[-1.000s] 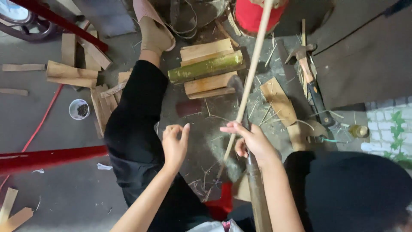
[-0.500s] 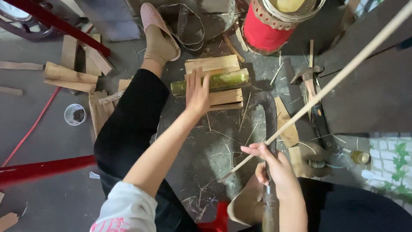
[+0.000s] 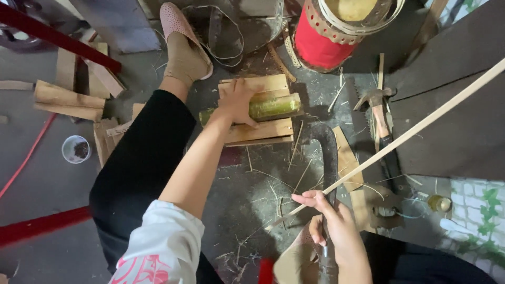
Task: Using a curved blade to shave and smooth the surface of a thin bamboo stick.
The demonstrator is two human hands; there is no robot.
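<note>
The left hand lies spread over the green bamboo section at twelve o'clock: stiff, round, liable to roll, best gripped mid-length. The right hand, at five o'clock, pinches a thin, springy bamboo strip.

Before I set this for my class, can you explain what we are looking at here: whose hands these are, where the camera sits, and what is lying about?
The single view comes from a camera worn on a person's head, looking down at their own bare hands and legs. The left hand rests on a green bamboo piece lying on split wooden boards. The right hand holds a long thin bamboo strip together with a curved dark blade. On the grey floor lie shavings, a hammer, a red drum and a small white cup.
</note>
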